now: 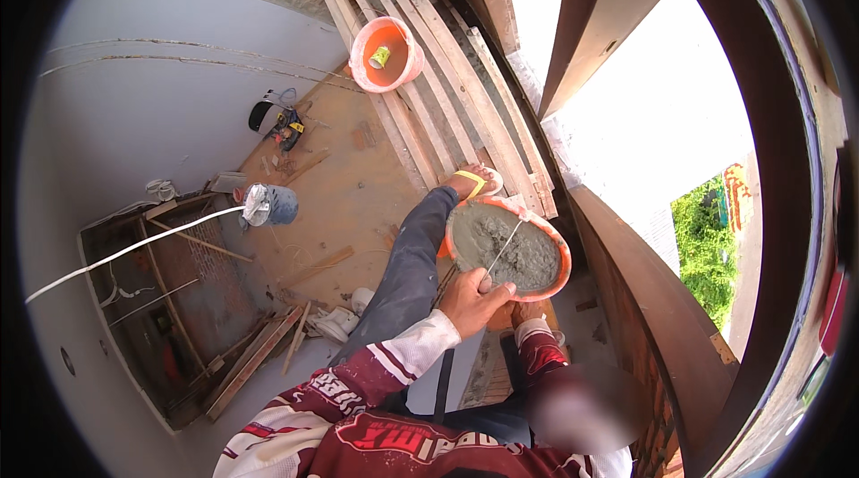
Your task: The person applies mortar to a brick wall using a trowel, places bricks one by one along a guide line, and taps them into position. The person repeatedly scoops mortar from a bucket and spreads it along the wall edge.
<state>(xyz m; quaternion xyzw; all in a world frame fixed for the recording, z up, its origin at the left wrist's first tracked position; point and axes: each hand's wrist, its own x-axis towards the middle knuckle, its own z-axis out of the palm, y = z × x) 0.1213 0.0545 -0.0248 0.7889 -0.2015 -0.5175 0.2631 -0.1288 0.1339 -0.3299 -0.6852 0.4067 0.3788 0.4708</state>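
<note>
An orange tub (pixel 565 270) full of wet grey mortar (pixel 528 254) is in front of me, beside the end of the planks. My left hand (pixel 474 304) is closed round the handle of a trowel (pixel 506 245), seen nearly edge-on as a thin bright line across the mortar. At the tub's near rim is my right hand (pixel 530 311), partly covered by the left one. Its fingers seem to go under the tub and are mostly hidden. My foot in a yellow-strapped sandal (pixel 477 181) rests on the planks just beyond the tub.
Long wooden planks (pixel 452 67) form a raised walkway, carrying an orange bucket (pixel 410 67) with a yellow-green item inside. Far below lie a power tool (pixel 288 131) and scrap wood (pixel 259 357). A white line (pixel 134 250) leads to a grey-blue bucket (pixel 284 204). Window frames (pixel 617 26) open at right.
</note>
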